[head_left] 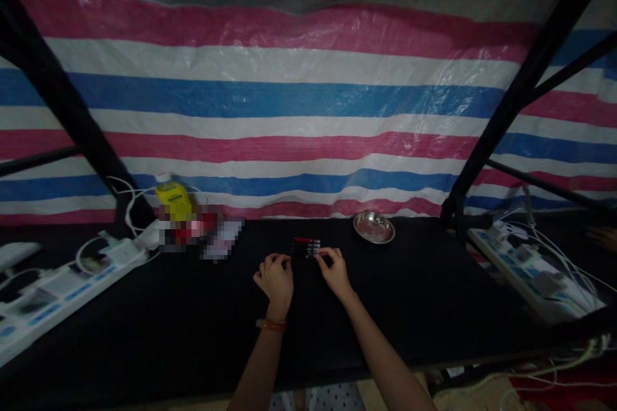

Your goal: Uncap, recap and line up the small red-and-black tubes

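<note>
A small row of short pen-like sticks [306, 246] lies side by side on the black table [202, 314]. The farthest one is red, the others look dark, and their right ends are pale or silvery. My left hand [274, 279], with a reddish-brown bracelet on its wrist, is closed, its fingertips at the left end of the nearest stick. Thumb and forefinger of my right hand [335, 271] pinch the right end of that same stick. Dim light blurs the fine detail there. Behind and to the right stands a round, shallow metal dish [374, 228].
At the back left are a yellow-labelled bottle [174, 198] and blurred-out items [202, 231]. White power strips with plugs and cables flank the table, left [62, 289] and right [535, 273]. Dark metal posts and a striped plastic sheet [289, 103] close off the back. Another person's hand [602, 236] shows far right.
</note>
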Action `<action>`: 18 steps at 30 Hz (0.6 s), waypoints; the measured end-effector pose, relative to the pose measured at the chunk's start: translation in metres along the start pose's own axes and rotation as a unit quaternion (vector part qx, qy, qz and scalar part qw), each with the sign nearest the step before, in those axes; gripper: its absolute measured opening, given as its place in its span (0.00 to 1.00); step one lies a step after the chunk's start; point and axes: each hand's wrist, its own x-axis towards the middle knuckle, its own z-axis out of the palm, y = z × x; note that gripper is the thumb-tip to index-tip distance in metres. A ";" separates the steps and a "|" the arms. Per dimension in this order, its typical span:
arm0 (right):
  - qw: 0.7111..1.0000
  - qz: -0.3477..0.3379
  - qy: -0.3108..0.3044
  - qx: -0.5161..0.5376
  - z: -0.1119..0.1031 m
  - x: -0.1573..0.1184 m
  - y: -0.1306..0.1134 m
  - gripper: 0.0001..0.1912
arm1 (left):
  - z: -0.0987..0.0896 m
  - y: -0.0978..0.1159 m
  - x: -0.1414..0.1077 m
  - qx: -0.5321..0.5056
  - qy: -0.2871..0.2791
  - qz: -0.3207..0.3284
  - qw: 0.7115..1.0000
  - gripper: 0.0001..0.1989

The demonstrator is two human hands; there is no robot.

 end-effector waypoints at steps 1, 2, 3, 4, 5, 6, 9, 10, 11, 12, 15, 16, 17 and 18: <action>1.000 -0.001 -0.004 -0.005 0.000 0.000 0.001 0.05 | 0.000 0.000 0.000 0.000 0.002 -0.004 1.000 0.10; 1.000 -0.001 -0.009 -0.010 0.000 0.000 0.002 0.06 | 0.000 0.000 0.000 0.000 0.005 -0.007 1.000 0.12; 1.000 -0.001 -0.014 -0.017 0.000 0.000 0.002 0.06 | 0.001 0.000 0.001 0.000 0.006 -0.010 1.000 0.13; 0.999 -0.002 -0.020 -0.025 -0.001 -0.001 0.003 0.06 | 0.001 0.000 0.001 -0.003 0.005 -0.010 1.000 0.14; 0.999 -0.004 -0.025 -0.033 -0.001 -0.001 0.003 0.06 | 0.002 0.001 0.001 -0.008 0.000 -0.004 1.000 0.14; 0.999 -0.007 -0.030 -0.042 -0.001 -0.001 0.003 0.07 | 0.003 0.001 0.001 -0.016 -0.006 0.010 1.000 0.15; 0.996 -0.017 -0.043 -0.071 -0.001 -0.001 0.001 0.09 | 0.007 0.002 0.001 -0.048 -0.026 0.082 0.995 0.16; 0.996 -0.021 -0.047 -0.079 -0.001 -0.001 0.001 0.08 | 0.009 0.002 0.001 -0.056 -0.031 0.108 0.992 0.16; 0.995 -0.024 -0.050 -0.086 -0.001 -0.001 0.000 0.08 | 0.011 0.002 0.001 -0.061 -0.036 0.128 0.989 0.17; 0.994 -0.026 -0.052 -0.092 -0.001 0.000 0.000 0.08 | 0.012 0.002 0.000 -0.063 -0.040 0.139 0.987 0.17; 0.993 -0.018 -0.040 -0.106 -0.002 0.000 0.000 0.07 | 0.014 0.003 0.000 -0.058 -0.043 0.126 0.989 0.18; 0.993 -0.013 -0.032 -0.109 -0.002 0.000 0.000 0.07 | 0.014 0.004 0.000 -0.054 -0.042 0.113 0.991 0.18; 0.993 -0.009 -0.023 -0.112 -0.002 0.000 0.001 0.07 | 0.014 0.004 0.000 -0.050 -0.042 0.101 0.993 0.18; 0.993 -0.006 -0.015 -0.115 -0.002 0.000 0.002 0.07 | 0.013 0.004 0.000 -0.045 -0.042 0.093 0.994 0.18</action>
